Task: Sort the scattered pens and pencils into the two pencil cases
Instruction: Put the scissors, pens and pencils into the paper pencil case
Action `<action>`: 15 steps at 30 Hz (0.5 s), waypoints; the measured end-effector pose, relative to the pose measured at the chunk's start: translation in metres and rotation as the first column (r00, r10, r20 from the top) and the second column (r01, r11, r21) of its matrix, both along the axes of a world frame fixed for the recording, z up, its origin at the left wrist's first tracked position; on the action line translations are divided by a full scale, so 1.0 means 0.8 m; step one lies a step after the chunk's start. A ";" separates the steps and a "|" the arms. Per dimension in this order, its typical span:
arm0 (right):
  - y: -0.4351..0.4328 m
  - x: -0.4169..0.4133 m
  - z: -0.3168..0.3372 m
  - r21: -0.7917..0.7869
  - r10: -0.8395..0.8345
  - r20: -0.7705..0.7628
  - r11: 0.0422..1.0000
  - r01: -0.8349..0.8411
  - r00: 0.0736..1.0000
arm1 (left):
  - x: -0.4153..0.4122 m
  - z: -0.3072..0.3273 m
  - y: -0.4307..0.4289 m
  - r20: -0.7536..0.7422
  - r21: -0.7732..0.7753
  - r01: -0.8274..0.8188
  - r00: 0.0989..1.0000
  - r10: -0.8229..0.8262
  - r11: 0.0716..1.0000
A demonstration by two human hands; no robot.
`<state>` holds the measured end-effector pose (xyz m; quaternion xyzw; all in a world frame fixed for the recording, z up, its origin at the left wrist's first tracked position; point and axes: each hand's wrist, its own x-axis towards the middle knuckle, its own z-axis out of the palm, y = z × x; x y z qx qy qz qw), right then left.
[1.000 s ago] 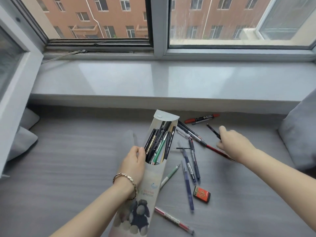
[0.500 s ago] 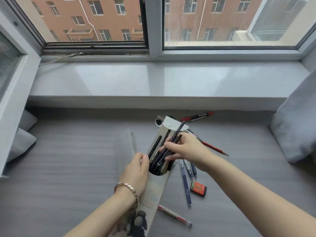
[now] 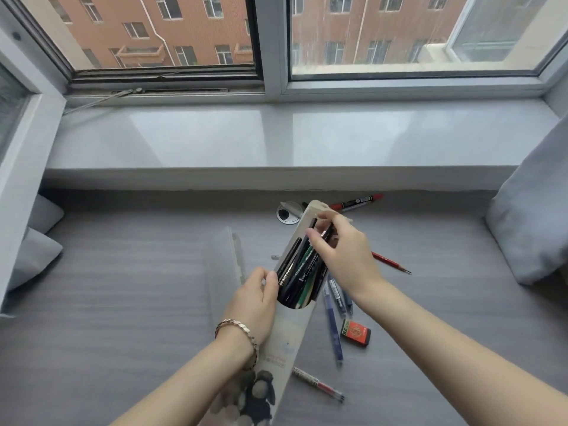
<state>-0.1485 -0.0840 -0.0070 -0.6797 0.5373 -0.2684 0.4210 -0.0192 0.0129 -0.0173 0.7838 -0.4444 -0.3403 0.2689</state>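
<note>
Fingers point(image 3: 333, 217) of the right hand point(image 3: 347, 259) curl in a pinching grip round the tops of the pencils point(image 3: 295, 272) standing in the tall pencil case point(image 3: 295, 330). The left hand point(image 3: 256, 299) wraps its grip round the case's left side, holding it tilted over the counter point(image 3: 123, 302). Blue pens point(image 3: 333, 327), a red pencil point(image 3: 390, 263) and an eraser point(image 3: 355, 332) lie loose to its right.

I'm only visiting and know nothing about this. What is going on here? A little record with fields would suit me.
Left hand: grips the tilted pencil case
Right hand: pinches a dark pen at the case's open mouth
Inside case: dark and green pencils
Loose to the case's right: blue pens, red pencil, red marker, red-ink pen
Also there: eraser
</note>
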 end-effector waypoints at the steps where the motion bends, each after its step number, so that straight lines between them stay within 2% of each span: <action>1: 0.000 0.001 -0.003 -0.063 0.041 -0.080 0.997 -0.046 0.996 | 0.000 -0.001 0.000 -0.004 -0.001 0.000 1.000 0.000 1.000; 5: -0.008 0.003 -0.010 -0.257 0.141 -0.354 0.936 -0.241 0.925 | 0.004 -0.002 -0.006 0.001 0.010 -0.002 1.000 0.002 1.000; 9: -0.055 -0.008 -0.026 -0.399 0.059 -0.206 0.907 -0.138 0.977 | 0.019 -0.005 -0.021 0.027 0.009 -0.063 0.998 0.063 0.998; 11: -0.091 -0.022 -0.045 -0.403 -0.009 -0.321 0.906 -0.128 0.947 | 0.029 -0.005 -0.026 0.046 0.002 -0.108 0.993 0.108 0.994; 12: -0.107 -0.031 -0.054 -0.358 -0.008 -0.453 0.918 -0.173 0.892 | 0.035 -0.005 -0.027 0.057 0.002 -0.132 0.990 0.131 0.991; 15: -0.139 -0.048 -0.076 -0.165 0.096 -0.780 0.922 -0.351 0.619 | 0.047 -0.006 -0.031 0.080 0.016 -0.199 0.977 0.197 0.980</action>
